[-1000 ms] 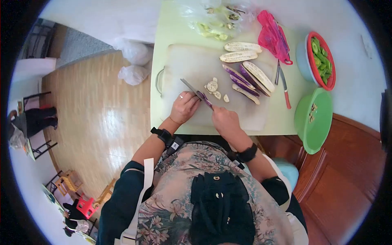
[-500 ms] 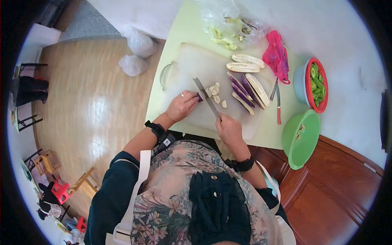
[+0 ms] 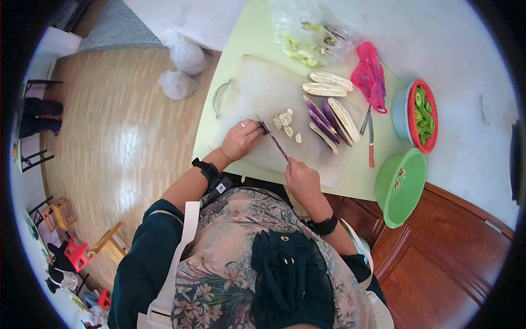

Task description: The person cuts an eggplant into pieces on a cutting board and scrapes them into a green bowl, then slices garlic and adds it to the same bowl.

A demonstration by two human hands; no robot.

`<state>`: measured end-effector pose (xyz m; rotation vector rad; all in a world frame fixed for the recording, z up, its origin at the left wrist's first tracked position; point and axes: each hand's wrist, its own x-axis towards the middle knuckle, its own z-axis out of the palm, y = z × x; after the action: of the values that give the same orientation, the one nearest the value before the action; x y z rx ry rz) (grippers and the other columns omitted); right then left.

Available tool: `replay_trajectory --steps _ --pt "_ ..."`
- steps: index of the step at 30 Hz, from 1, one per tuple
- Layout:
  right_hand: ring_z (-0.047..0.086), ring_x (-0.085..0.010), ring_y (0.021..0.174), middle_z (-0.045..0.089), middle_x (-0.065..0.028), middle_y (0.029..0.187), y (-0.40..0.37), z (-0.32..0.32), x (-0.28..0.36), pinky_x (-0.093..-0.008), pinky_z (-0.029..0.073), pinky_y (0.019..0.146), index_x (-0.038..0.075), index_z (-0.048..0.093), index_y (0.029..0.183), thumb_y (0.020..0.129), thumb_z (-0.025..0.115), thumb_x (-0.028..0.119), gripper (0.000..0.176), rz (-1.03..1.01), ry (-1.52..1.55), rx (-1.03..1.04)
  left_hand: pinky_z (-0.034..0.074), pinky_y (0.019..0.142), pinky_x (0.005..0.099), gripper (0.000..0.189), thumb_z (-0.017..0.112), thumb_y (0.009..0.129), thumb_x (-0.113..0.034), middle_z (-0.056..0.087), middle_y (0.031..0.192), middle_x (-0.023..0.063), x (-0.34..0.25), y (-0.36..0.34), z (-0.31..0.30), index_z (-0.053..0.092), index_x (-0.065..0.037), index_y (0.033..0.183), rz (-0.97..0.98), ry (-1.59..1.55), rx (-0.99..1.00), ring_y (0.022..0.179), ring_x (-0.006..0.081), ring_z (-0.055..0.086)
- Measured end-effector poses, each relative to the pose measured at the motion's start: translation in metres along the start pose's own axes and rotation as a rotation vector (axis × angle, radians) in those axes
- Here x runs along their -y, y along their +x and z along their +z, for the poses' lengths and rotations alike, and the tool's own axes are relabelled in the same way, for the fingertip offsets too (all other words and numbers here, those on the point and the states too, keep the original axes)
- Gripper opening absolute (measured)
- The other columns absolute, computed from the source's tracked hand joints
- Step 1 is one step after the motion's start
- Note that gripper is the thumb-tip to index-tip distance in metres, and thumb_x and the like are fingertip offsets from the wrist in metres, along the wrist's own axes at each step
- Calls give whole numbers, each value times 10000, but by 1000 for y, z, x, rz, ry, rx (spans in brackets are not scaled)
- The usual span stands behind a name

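Observation:
On the white cutting board, my left hand is closed on a short end of purple eggplant, mostly covered by the fingers. My right hand grips the handle of a kitchen knife. Its blade stands nearly edge-on to the camera, with the far part right at the eggplant beside my left fingertips. Several cut eggplant pieces lie just beyond the blade. Farther right on the board rest long eggplant halves, pale side or purple skin showing.
A pink plastic bag lies beside a red-handled knife. At the right stand a red basket of green peppers and a green basin with a few pieces inside. A clear bag with trimmings lies at the back.
The knife blade has shifted left from beside the cut slices to the eggplant end at my left fingers, and turned more edge-on. My right hand moved slightly left and down.

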<state>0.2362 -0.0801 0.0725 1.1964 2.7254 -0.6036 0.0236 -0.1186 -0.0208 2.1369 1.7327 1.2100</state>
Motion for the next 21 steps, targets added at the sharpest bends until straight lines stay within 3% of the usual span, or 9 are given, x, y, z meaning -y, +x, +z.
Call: replay_trajectory --steps 3,13,17,19,21 --pt "624 -345 577 608 -171 691 2 6 0 -433 511 513 13 572 939 836 501 96 151 -33 -38 1 486 734 320 224 652 712 -30 580 939 74 1 0 1 644 -3 934 10 6 2 812 230 568" --pt "623 -354 591 621 -181 710 42 36 5 -432 508 531 1 606 964 856 505 125 193 -17 -130 19 498 715 335 187 665 712 -14 599 918 94 -1 1 1 649 1 898 5 -1 -28 797 246 580" --pt "614 -376 620 622 -201 727 38 30 -8 -455 499 571 -1 612 937 862 499 165 214 38 64 -71 501 709 334 183 668 719 -15 600 920 91 1 -1 6 648 1 900 -14 -27 -77 800 244 580" --pt "610 -384 631 622 -207 733 36 23 -9 -462 495 586 -3 613 925 860 504 175 218 74 124 -72 503 699 355 194 677 733 4 608 951 121 0 -3 4 633 17 921 -38 -64 -53 816 285 592" --pt "628 -371 660 638 -216 819 29 14 -6 -443 515 601 14 630 951 863 484 156 222 54 125 -78 501 698 353 198 680 730 3 609 952 121 1 -4 4 634 16 922 -35 -61 -49 812 283 592"
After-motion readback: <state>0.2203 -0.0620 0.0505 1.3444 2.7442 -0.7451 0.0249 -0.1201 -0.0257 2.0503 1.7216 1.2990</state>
